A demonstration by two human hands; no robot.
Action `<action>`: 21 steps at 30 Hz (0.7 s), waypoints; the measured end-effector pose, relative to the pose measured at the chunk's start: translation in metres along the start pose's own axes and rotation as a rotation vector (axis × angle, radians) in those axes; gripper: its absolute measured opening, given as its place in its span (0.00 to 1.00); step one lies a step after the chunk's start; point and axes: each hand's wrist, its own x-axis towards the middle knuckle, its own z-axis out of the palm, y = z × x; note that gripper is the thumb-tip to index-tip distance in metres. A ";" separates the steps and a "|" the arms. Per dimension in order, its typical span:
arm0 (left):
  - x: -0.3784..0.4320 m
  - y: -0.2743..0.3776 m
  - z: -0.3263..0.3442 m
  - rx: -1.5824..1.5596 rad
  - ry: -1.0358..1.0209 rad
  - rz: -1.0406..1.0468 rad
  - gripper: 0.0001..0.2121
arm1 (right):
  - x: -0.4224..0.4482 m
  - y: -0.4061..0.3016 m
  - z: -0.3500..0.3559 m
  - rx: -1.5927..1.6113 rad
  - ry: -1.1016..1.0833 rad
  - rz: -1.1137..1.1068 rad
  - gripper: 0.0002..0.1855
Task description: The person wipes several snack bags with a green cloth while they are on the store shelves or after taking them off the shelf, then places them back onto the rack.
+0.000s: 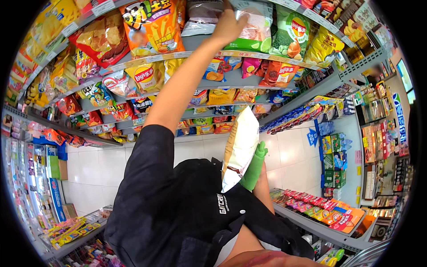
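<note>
My left hand point(230, 28) is raised to the upper snack shelf with thumb and fingers apart. It lies over the edges of a silver and brown snack bag point(203, 18) and a white and green chip bag with a lime picture point(255, 31). Whether it grips either one is unclear, as the fingertips reach the picture's top edge. In front of my chest, a white and yellow snack bag point(243, 143) stands on edge against my right hand point(258, 163), which seems to wear a loose green glove. My right fingers are mostly hidden.
Snack shelves point(193, 43) span the front in several tiers, with an orange snack bag point(151, 30) and a green Lay's bag point(292, 33) on the upper tier. Drink cartons point(333, 162) stand at right. A low rack of candy packs point(320, 208) is close behind on my right.
</note>
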 end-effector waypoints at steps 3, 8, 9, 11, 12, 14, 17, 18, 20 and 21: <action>-0.002 0.002 0.006 -0.098 0.075 0.123 0.31 | 0.000 0.000 -0.012 -0.095 0.065 -0.066 0.39; -0.005 0.004 0.001 -0.121 0.242 0.283 0.42 | 0.006 -0.008 -0.023 -0.140 -0.028 -0.085 0.39; -0.004 0.006 0.001 -0.213 0.173 0.219 0.42 | 0.009 -0.009 -0.024 -0.148 -0.045 -0.093 0.39; -0.001 0.010 0.001 -0.300 0.108 0.157 0.43 | 0.011 -0.010 -0.023 -0.150 -0.058 -0.095 0.39; -0.001 0.011 0.002 -0.280 0.130 0.201 0.43 | 0.013 -0.010 -0.023 -0.147 -0.046 -0.088 0.39; -0.001 0.010 0.000 -0.300 0.150 0.224 0.42 | 0.017 -0.009 -0.023 -0.137 -0.012 -0.068 0.39; -0.023 0.032 0.000 -0.404 0.199 0.242 0.29 | 0.019 -0.007 -0.031 -0.103 0.026 -0.063 0.39; -0.022 0.028 -0.003 -0.395 0.204 0.244 0.29 | 0.020 -0.007 -0.029 -0.103 0.017 -0.056 0.39; -0.022 0.021 -0.013 -0.220 0.389 0.317 0.31 | 0.023 -0.008 -0.023 -0.184 -0.042 -0.097 0.39; -0.028 0.020 -0.014 -0.224 0.382 0.312 0.31 | 0.022 -0.007 -0.022 -0.179 -0.034 -0.099 0.39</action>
